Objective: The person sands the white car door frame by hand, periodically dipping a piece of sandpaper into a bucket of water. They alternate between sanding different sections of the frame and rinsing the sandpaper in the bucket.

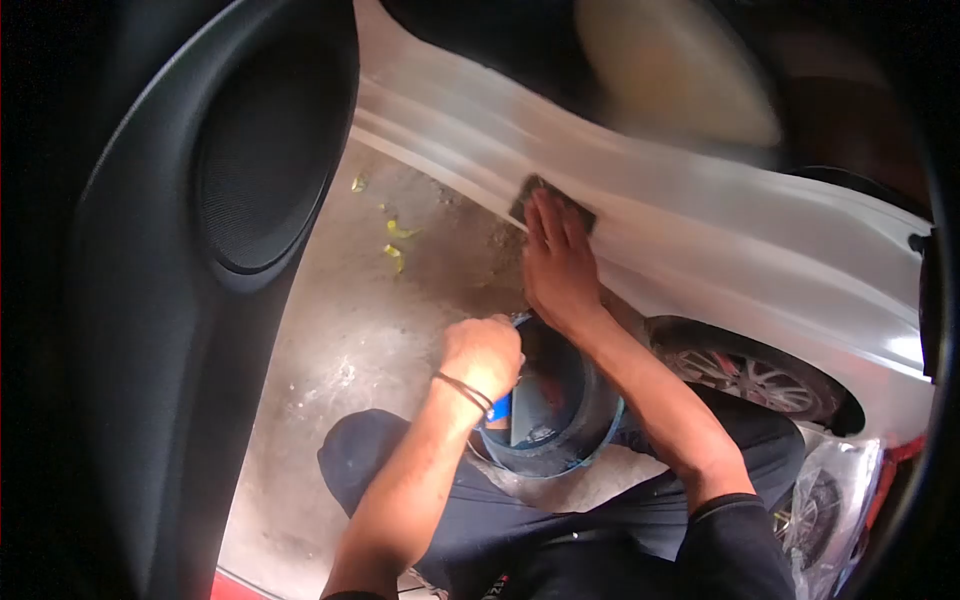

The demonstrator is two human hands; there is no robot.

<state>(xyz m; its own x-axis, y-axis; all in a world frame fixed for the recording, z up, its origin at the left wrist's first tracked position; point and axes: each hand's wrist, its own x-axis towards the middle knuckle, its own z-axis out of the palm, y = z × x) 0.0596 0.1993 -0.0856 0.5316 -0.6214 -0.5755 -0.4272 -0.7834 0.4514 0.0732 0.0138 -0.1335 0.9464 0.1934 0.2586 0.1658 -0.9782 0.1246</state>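
- The right hand [558,268] is lying flat, fingers stretched together, pressing a small dark sanding pad [545,195] against the white car body panel [760,240]; only the pad's upper edge and corners are showing past the fingertips.
- The left hand [483,355] is curling closed around the near rim of a dark round bucket [560,420], fist tight on the edge, with a dark band sitting around the wrist.
- The bucket is resting between the person's knees, just below the panel, and its blue-edged rim is tilting toward the camera; something blue is showing just beside the left fist, though what it is cannot be told.
- The white panel is running diagonally from the upper middle down to the right, with long ridged creases along it, and its surface is looking dull and smeared where the pad is sitting.
- A wheel [745,378] with a silver alloy rim is showing in the arch to the right of the right forearm.
- An open car door's black inner trim [150,330] is filling the left side, with a round speaker grille [265,150] set into it.
- The bare concrete floor [340,370] is looking grey, scuffed and stained, with yellow tape scraps [397,240] lying near the panel's lower edge.
- The person is crouching in dark trousers [560,520] on that floor.
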